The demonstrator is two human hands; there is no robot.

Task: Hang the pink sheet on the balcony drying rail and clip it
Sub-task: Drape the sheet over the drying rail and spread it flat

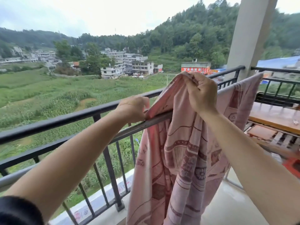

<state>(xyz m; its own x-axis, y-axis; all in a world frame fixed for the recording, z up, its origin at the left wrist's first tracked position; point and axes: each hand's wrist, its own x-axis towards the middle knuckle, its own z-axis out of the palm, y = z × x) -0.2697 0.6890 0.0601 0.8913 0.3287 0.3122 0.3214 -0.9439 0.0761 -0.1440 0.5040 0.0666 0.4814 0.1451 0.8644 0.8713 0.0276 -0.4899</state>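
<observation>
The balcony has a black metal railing (pixel 65 119) along its outer edge. Just inside it, a grey drying rail (pixel 129 132) runs from lower left to upper right. A pale pillar (pixel 250 33) rises at the right, and the floor (pixel 235 205) is light and smooth. A wooden desk (pixel 272 116) stands beyond the rail on the right. Past the railing lie green fields, a cluster of pale buildings and wooded hills under a grey sky.

The pink sheet (pixel 178 159) is draped over the drying rail and hangs in long folds towards the floor. It is printed with darker pink bands, lines and flower-like shapes. Its far part lies spread over the rail nearer the pillar.

Both bare forearms reach forward, with a black sleeve (pixel 16 210) at the lower left corner. The left hand (pixel 133 109) is at the drying rail, back upwards, its fingers pinching the edge of the sheet where it meets the rail. The right hand (pixel 201 93) is raised above the rail, fingers curled tightly round a bunched edge of the sheet. The cloth between the two hands is stretched into a sloping fold.
</observation>
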